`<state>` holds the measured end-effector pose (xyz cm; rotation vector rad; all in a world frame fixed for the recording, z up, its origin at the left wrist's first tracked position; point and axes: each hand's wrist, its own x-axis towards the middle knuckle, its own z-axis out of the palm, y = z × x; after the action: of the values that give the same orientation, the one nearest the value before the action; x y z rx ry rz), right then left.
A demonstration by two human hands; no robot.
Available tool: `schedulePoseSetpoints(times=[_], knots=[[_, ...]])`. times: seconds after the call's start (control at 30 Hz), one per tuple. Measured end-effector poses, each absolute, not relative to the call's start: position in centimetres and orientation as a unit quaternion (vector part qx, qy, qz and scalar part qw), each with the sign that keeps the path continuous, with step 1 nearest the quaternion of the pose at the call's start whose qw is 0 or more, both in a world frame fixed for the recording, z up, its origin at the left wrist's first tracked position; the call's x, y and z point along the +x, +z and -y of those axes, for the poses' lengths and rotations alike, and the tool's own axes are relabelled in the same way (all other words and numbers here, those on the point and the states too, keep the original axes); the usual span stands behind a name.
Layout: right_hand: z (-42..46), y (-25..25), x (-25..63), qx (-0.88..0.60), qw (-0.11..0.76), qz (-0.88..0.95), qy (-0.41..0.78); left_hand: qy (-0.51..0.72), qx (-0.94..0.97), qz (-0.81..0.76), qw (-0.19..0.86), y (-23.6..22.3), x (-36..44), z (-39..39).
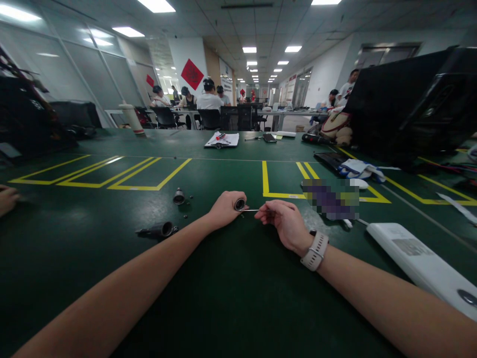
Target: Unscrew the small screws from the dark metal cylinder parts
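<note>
My left hand (224,209) is closed around a dark cylindrical metal part (239,204), its round open end facing me. Between the fingertips of my right hand (286,223) is pinched a thin metal rod (252,211). The rod lies level, its far end at the lower rim of the part; I cannot tell whether it touches. Left of my hands, a short dark metal collar (179,196) stands on the green table (238,293). Nearer me a tapered dark housing (159,229) lies with its open end to the right. Several tiny dark pieces (185,216) are scattered around them.
At right are a white elongated device (413,258), a pixelated purple item (330,200), gloves (359,170) and a large black case (406,99). Papers (222,139) and a phone (270,137) lie farther back. Another person's hand (7,199) shows at the left edge.
</note>
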<state>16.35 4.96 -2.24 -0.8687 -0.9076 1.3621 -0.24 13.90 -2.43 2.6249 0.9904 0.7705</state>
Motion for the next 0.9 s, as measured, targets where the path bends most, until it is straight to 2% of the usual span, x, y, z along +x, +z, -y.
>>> schedulePoseSetpoints(times=[0.27,0.57,0.73,0.9], knots=[[-4.9,-2.5,16.2,-0.375,0.619,0.455,0.518,0.258,0.889,-0.356,0.129,-2.2,-0.2,-13.7],[-3.8,-1.5,16.0,-0.41,0.517,0.656,0.366,0.259,0.892,-0.352,0.115,-2.2,-0.2,-13.7],[-3.7,-1.3,15.9,-0.427,0.51,0.661,0.347,0.257,0.892,-0.351,0.122,-2.1,-0.2,-13.6],[-3.9,-1.6,16.0,-0.44,0.514,0.633,0.376,0.257,0.889,-0.358,0.125,-2.1,-0.2,-13.6]])
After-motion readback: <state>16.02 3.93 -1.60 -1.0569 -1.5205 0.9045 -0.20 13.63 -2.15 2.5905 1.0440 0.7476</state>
